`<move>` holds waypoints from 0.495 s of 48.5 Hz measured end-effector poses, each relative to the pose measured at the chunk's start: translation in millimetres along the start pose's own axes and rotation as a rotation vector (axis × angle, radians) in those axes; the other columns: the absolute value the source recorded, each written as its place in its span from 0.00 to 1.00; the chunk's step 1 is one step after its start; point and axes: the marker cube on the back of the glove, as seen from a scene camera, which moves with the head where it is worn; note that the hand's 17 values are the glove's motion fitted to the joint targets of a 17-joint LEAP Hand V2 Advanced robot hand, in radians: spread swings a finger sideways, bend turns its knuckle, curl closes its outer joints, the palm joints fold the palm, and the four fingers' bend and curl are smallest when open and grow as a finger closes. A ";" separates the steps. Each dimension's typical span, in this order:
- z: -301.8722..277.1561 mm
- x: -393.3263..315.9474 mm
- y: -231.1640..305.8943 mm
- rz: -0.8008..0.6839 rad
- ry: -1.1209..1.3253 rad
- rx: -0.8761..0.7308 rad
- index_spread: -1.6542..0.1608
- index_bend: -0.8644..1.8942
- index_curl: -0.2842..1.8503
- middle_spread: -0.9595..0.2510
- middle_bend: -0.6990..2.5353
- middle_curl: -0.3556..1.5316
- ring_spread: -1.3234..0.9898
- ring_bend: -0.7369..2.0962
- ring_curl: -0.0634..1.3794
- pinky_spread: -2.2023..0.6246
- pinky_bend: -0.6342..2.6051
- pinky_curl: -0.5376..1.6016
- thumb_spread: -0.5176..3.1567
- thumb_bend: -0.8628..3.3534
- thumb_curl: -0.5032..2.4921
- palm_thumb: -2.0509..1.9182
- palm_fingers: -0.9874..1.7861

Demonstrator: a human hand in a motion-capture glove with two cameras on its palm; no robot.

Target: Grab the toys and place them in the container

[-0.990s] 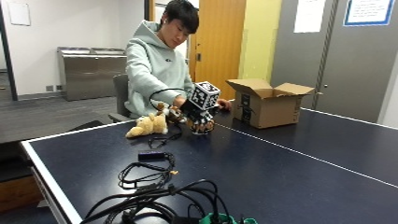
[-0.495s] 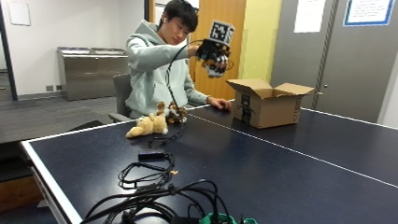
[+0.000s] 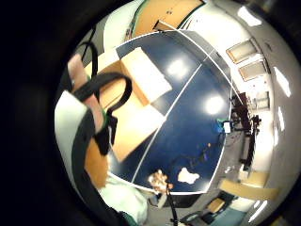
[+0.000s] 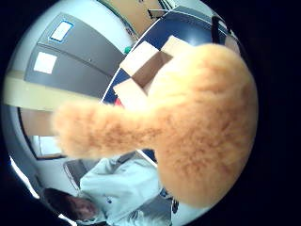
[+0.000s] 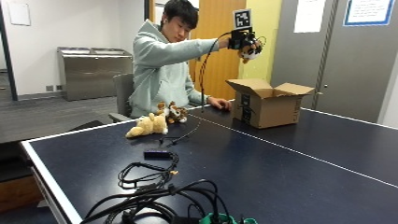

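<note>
Outside, my right hand (image 5: 246, 43) is raised above the open box (image 5: 267, 103), which stands on the blue table (image 5: 298, 172). Its fingers are curled round a small orange toy (image 5: 250, 53), held in the air over the box's spread flaps. My bare left hand (image 5: 219, 103) rests on the table just beside the box. Two more toys lie near the table's edge in front of me: a tan plush (image 5: 146, 126) and, touching it, a brown-and-white plush (image 5: 174, 112). Black cables (image 5: 152, 186) are coiled on the near end of the table, well apart from the box.

From the little-finger side of the palm, the box (image 3: 127, 106) lies directly under the hand, flaps open. Orange fur of the toy (image 3: 96, 167) shows beside the glove straps. The tan plush (image 3: 188, 176) and the brown-and-white plush (image 3: 158, 181) sit far off near the table's edge.

From the thumb side, the toy (image 4: 188, 127) fills most of the view, close against the palm. Behind it the box (image 4: 146, 70) shows its open mouth on the table (image 4: 188, 26).
</note>
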 end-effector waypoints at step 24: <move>-9.0 87.7 69.1 -0.055 0.112 0.037 0.76 0.34 0.34 0.81 0.24 0.37 0.57 0.32 0.27 0.80 0.53 0.45 0.39 0.18 0.33 0.49 0.23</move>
